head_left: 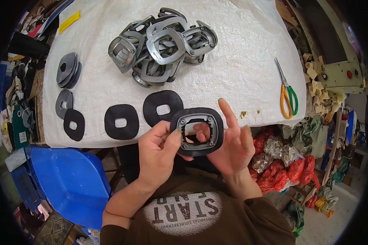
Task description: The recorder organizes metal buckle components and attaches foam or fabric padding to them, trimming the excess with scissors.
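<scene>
On my feed the held frame (pixel 198 147) looks like dull grey metal edged in matt black. I see bare metal in the piled frames (pixel 167 61), some faces smooth and glossy. The pads (pixel 111 122) look matt, cloth-like. The sheet (pixel 241 73) is rough woven plastic; the scissors (pixel 285 83), metal with plastic handles; the tub (pixel 69 179), smooth, glossy plastic.
</scene>
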`<state>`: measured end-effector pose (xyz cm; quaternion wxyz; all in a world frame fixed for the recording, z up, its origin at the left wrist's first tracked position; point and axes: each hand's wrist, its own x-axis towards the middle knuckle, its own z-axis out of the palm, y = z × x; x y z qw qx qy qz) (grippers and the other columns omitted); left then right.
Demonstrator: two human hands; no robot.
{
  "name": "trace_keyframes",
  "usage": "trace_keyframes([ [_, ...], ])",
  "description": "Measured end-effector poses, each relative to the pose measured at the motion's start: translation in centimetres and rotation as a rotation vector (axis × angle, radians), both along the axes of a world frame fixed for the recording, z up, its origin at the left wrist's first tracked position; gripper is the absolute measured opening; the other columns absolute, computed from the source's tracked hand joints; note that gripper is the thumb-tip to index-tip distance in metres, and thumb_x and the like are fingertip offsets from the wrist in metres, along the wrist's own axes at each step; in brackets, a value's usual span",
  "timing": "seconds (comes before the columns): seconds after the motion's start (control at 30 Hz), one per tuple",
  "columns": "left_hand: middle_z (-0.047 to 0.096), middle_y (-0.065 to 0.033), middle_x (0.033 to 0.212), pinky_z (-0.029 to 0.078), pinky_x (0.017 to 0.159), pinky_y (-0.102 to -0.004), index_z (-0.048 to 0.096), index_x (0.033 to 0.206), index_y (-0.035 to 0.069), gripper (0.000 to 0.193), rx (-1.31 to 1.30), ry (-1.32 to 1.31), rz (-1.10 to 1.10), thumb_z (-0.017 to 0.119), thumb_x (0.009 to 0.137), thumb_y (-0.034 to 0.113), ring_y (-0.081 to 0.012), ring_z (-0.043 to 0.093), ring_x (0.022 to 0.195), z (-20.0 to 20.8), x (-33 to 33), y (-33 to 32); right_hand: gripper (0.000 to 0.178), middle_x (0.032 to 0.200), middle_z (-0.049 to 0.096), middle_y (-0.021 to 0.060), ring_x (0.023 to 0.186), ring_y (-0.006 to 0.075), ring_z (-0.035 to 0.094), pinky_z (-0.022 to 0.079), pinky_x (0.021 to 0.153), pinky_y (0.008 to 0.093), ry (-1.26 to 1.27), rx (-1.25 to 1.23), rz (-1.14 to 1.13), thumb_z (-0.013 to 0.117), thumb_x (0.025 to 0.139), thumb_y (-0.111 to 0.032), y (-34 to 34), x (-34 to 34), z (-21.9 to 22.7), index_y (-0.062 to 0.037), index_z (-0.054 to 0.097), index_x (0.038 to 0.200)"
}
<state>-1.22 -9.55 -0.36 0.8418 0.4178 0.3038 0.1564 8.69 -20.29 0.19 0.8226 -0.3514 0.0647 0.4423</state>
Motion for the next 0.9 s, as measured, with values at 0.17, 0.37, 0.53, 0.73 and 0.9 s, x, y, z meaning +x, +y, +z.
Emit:
trace_keyframes([
  [0.17,0.062,-0.0084,0.077,0.051,0.055,-0.0227,0.054,0.088,-0.004,0.011,0.24,0.041,0.015,0.048,0.09,0.006,-0.0089,0.059,0.063,-0.1,-0.1,-0.7,0.073,0.089,0.056,0.0084,0.08,0.0132,0.052,0.044,0.072,0.0256,-0.272,-0.157,0.179,0.067,0.081,-0.029,-0.8,0.4,-1.7,-0.0024,0.027,0.136],
  [0.37,0.058,-0.002,0.067,0.045,0.051,-0.0183,0.056,0.084,-0.005,0.01,0.526,0.095,0.013,0.056,0.086,0.005,-0.004,0.053,0.057,-0.7,-0.4,-1.0,0.068,0.105,0.055,0.0081,0.094,0.0127,0.053,0.044,0.083,0.0265,-0.718,-0.438,0.335,0.075,0.071,-0.007,-0.8,0.6,-1.0,0.0007,0.038,0.128],
  [0.53,0.061,-0.006,0.076,0.049,0.054,-0.0202,0.055,0.087,-0.004,0.011,0.377,0.095,-0.02,0.049,0.089,0.004,-0.0058,0.056,0.061,-0.3,-0.3,-0.8,0.073,0.114,0.05,0.0108,0.104,0.016,0.051,0.042,0.088,0.028,-0.775,-0.397,0.306,0.075,0.071,-0.008,-0.9,0.4,-1.7,0.0001,0.035,0.132],
  [0.73,0.062,-0.0068,0.079,0.052,0.056,-0.0218,0.054,0.089,-0.004,0.011,0.223,0.05,-0.003,0.051,0.09,0.007,-0.0073,0.058,0.067,-0.4,-0.2,-0.5,0.073,0.113,0.051,0.0121,0.104,0.017,0.051,0.042,0.088,0.0285,-0.94,-0.377,0.333,0.073,0.072,-0.004,-1.4,0.6,-1.9,-0.0005,0.034,0.133],
  [0.9,0.062,-0.0077,0.081,0.053,0.056,-0.0224,0.053,0.091,-0.004,0.013,0.17,0.007,0.0,0.048,0.092,0.008,-0.0089,0.059,0.068,-0.9,0.0,-0.7,0.078,0.096,0.056,0.0089,0.089,0.0136,0.055,0.044,0.082,0.029,-0.875,-0.308,0.327,0.069,0.071,0.007,-1.5,1.3,-1.9,-0.0013,0.026,0.136],
])
